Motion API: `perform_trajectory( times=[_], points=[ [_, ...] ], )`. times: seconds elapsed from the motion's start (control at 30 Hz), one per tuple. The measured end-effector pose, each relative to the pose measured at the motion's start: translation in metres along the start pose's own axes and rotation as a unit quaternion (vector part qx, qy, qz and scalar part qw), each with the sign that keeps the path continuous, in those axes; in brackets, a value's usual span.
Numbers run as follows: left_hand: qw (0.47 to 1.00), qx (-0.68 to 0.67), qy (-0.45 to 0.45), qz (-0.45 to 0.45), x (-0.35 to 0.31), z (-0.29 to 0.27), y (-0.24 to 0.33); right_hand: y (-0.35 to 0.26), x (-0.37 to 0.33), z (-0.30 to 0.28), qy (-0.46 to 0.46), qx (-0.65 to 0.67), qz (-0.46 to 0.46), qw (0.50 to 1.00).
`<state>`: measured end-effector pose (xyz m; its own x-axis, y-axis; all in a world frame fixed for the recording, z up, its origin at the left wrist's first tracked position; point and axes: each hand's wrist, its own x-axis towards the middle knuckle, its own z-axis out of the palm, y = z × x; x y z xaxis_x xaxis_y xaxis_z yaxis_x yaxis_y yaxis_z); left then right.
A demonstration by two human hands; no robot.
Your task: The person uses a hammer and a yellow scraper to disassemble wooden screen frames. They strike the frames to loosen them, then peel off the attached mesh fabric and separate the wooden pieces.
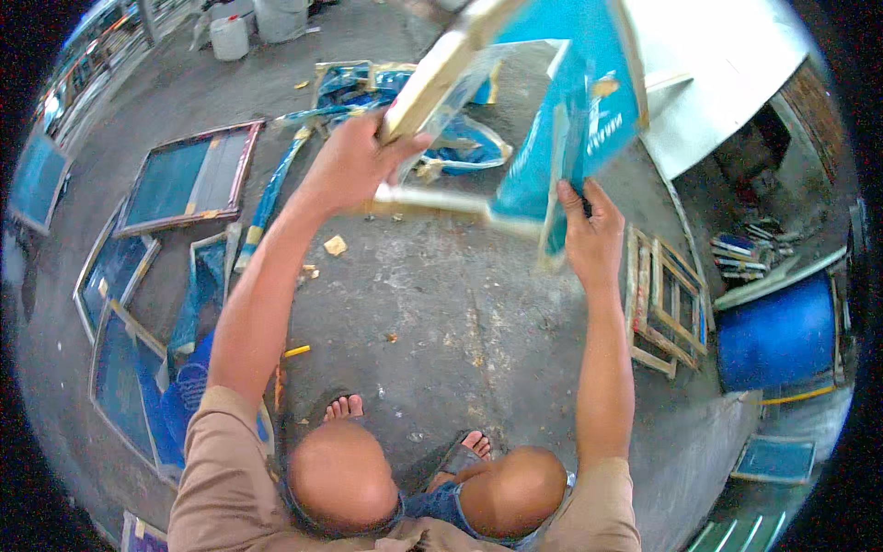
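A wooden screen-printing frame (452, 69) is held up and tilted in front of me, partly blurred. My left hand (354, 164) is closed round the lower end of its left wooden bar. Teal mesh (587, 64) with pale printing covers the frame's right side, while an opening shows toward the left. At the lower right, my right hand (591, 230) pinches a loose teal flap of the mesh between thumb and fingers. A small dark bit shows at those fingertips, too blurred to make out. Behind the frame lies a heap of torn blue mesh strips (469, 147).
Several mesh screens (189, 179) lie to the left, near a blue strip (274, 198). Bare wooden frames (667, 299) lean together at right, before a blue drum (777, 331). A white board (717, 101) stands far right; a white jug (229, 39) sits far left.
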<state>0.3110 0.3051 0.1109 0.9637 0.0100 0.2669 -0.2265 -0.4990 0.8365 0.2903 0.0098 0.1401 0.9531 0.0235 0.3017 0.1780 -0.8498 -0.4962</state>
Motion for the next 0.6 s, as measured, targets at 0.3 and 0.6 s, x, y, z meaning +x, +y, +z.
perform_trajectory(
  times=[0.3, 0.6],
  points=[
    [0.858, 0.205, 0.028, 0.471, 0.011, 0.098, -0.033, 0.227, -0.09, -0.079, 0.386, 0.232, 0.043, 0.892],
    [0.827, 0.322, -0.002, 0.461, -0.015, 0.143, -0.159, 0.26, -0.194, 0.009, -0.384, -0.273, -0.137, 0.871]
  ],
)
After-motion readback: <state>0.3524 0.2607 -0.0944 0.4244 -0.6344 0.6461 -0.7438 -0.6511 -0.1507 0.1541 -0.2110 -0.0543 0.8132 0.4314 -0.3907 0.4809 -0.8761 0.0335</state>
